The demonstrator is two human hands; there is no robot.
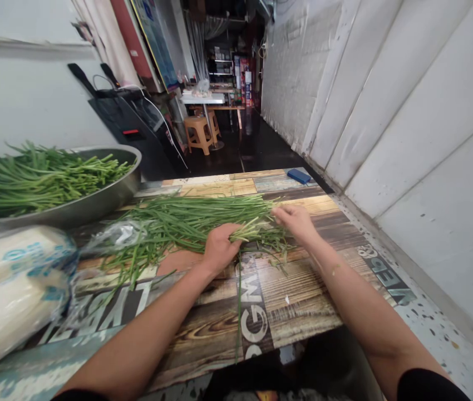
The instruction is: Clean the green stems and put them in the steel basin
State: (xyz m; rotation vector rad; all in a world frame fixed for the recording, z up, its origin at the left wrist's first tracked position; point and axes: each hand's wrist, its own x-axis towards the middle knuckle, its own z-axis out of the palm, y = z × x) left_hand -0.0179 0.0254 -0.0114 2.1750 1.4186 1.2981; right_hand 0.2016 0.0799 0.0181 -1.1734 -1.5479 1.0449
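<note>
A loose pile of garlic chives (186, 214) lies across the wooden-patterned table, pale stem ends pointing right. My left hand (222, 245) is closed around a small bunch of them, whose cut-looking pale ends (247, 229) stick out past the fingers. At the right end of the pile, my right hand (295, 220) pinches at the stem tips with thumb and fingers together. Wilted trimmings (276, 245) are scattered just below that hand. A large metal basin (130, 186) at the left holds more chives (53, 178), stems facing right.
Plastic-wrapped white packages (15, 289) fill the table's left front, beside a crumpled clear bag (126, 234). A blue box-like object (299, 176) sits at the far right corner. White wall panels (420, 111) run along the right. Stools (198, 133) and another table (203, 99) stand beyond.
</note>
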